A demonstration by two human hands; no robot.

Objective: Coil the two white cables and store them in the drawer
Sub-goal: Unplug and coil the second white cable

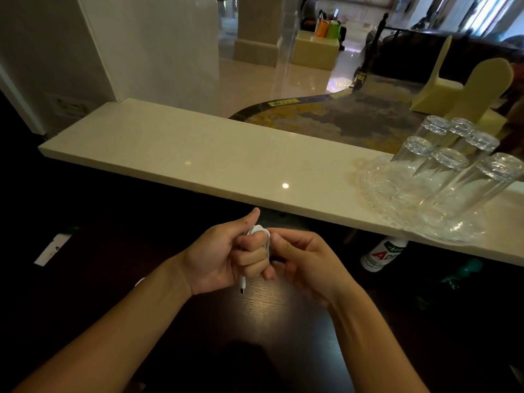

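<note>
My left hand (226,253) is closed into a fist around a white cable (256,231), which loops over its curled fingers. One plug end of that cable hangs out below the fist. My right hand (300,259) pinches the cable loop from the right side, its fingers touching the left fist. Both hands hover above a dark wooden desk (269,304). A second white cable and the drawer are not visible.
A pale stone counter ledge (198,154) runs across just beyond my hands. On its right end a glass tray (377,191) holds several upturned glasses. A plastic bottle (382,253) lies under the ledge on the right. A white card (54,248) lies at the left.
</note>
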